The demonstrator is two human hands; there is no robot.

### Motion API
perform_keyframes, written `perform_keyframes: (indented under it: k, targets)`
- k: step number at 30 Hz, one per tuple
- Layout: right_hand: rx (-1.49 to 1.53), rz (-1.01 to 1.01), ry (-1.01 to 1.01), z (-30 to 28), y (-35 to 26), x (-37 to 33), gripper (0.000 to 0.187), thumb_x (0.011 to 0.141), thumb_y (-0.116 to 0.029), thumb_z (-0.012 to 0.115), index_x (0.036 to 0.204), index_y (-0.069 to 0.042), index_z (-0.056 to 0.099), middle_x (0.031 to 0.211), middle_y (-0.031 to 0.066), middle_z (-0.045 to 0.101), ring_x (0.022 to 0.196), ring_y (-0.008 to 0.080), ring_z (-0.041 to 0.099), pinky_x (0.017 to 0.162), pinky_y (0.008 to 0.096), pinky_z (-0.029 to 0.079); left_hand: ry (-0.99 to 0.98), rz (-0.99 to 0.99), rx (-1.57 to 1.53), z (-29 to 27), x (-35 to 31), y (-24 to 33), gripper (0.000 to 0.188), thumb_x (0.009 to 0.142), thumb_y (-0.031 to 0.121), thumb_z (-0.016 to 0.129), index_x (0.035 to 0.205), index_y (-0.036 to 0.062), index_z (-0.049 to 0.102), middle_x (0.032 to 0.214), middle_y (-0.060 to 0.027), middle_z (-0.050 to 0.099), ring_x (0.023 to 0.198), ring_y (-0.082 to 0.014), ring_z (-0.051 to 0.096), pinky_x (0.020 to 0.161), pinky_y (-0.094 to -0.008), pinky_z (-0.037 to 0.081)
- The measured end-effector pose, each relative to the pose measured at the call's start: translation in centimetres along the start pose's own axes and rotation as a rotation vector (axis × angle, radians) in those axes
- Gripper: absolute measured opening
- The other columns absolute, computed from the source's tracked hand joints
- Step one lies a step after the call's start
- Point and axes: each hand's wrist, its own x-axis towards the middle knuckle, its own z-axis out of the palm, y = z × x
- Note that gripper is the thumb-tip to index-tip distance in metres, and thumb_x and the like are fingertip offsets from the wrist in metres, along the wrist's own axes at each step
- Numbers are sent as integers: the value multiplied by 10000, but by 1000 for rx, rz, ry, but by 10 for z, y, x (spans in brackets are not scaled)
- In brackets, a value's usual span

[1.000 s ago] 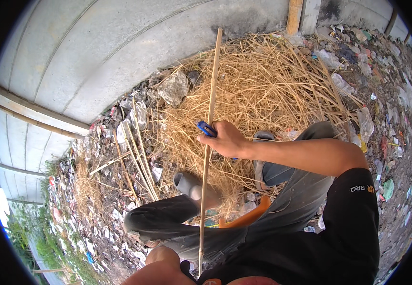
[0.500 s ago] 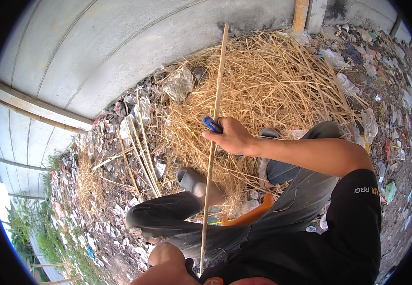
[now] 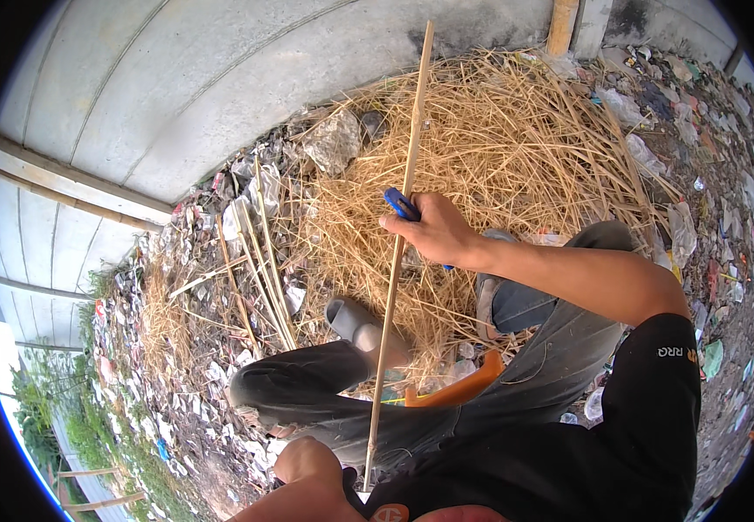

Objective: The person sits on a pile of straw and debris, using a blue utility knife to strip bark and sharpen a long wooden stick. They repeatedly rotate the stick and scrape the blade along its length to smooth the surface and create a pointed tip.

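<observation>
My right hand [image 3: 436,228] is closed round a blue utility knife [image 3: 401,204], with its blade hidden. The same hand presses against a long, thin bamboo strip [image 3: 392,291], which slants between my legs. The strip's far end stands out in front of the grey wall, and its near end comes down by my lap. My left hand [image 3: 309,461] is low at the left, close to the strip's near end. Its fingers are out of sight, so whether it holds the strip does not show.
Straw-like shavings [image 3: 499,148] are heaped ahead of my feet. Several split bamboo strips [image 3: 265,270] lie left of my grey boot [image 3: 352,322]. An orange curved object [image 3: 459,387] rests between my legs. A pale rock [image 3: 333,142] sits by the concrete wall [image 3: 211,78]. Litter covers the ground.
My right hand has moved slightly away from me and to the right with the knife. The strip's far end has shifted up and right; my left hand has barely moved.
</observation>
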Motion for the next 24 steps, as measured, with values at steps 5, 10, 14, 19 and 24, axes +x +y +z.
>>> perform_keyframes:
  k: [5,10,14,19,24]
  targets:
    - [23,23,-2,-2,1,-1,439,925,-381,681,608,-128,515,497,-30,450,431,93,413,437,304,324,-162,176,-169,-10,3,-11,567,963,260,457,1503,139,336,1575,-28,194,1471,-146,76,1119,-576,162]
    - [18,21,-21,0,1,0,436,929,-377,678,611,-136,500,498,-44,425,436,88,400,436,305,317,163,537,-646,29,5,-19,583,978,273,466,1519,121,312,1571,-23,198,1492,-218,71,1160,-632,197]
    - [4,70,-52,-5,-1,0,388,925,-350,669,666,-80,565,540,15,516,475,120,493,492,341,405,21,301,-418,23,-1,-20,579,987,272,453,1528,129,304,1563,-27,204,1488,-221,87,1166,-629,201]
    - [-1,64,-75,-8,-4,-1,386,930,-347,664,668,-85,558,542,12,518,474,116,487,490,339,401,0,197,-346,19,-6,-20,567,994,263,437,1532,140,305,1547,-39,215,1478,-211,108,1167,-618,191]
    - [29,4,-29,-2,2,-1,420,931,-356,682,619,-134,510,515,-45,426,446,83,375,448,308,304,-22,144,-312,16,-8,-19,556,1001,254,420,1536,151,306,1531,-50,227,1468,-201,129,1168,-608,181]
